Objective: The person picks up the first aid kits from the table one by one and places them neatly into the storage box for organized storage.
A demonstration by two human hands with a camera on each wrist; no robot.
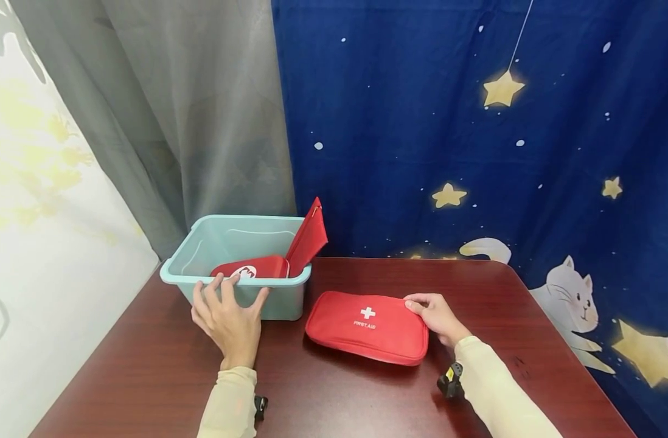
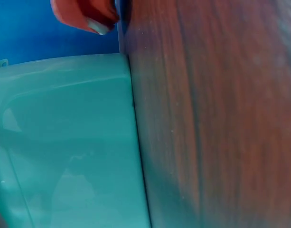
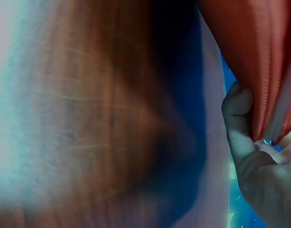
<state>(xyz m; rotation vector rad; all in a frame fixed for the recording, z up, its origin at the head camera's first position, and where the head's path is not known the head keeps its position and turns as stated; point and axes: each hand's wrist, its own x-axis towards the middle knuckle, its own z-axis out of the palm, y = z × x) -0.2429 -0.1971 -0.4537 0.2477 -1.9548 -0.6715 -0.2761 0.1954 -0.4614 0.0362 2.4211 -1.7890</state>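
Observation:
My right hand (image 1: 435, 316) pinches the right corner of a red first aid pouch (image 1: 367, 340), thumb on top. White lettering and a cross mark its face, and its front edge casts a shadow on the table. In the right wrist view the thumb (image 3: 240, 123) presses beside the pouch's zipper (image 3: 264, 80). My left hand (image 1: 232, 322) rests spread against the front of a light blue bin (image 1: 281, 304), fingertips right at its rim. Inside the bin lie a red case (image 1: 263, 267) with a white round emblem and an upright red pouch (image 1: 309, 240) leaning above the right rim.
The dark reddish wooden table (image 1: 323, 395) carries the bin at its back left. Behind it hang a grey curtain (image 1: 230, 121) and a blue starry curtain (image 1: 389, 152). A white patterned surface (image 1: 49, 243) stands along the left side.

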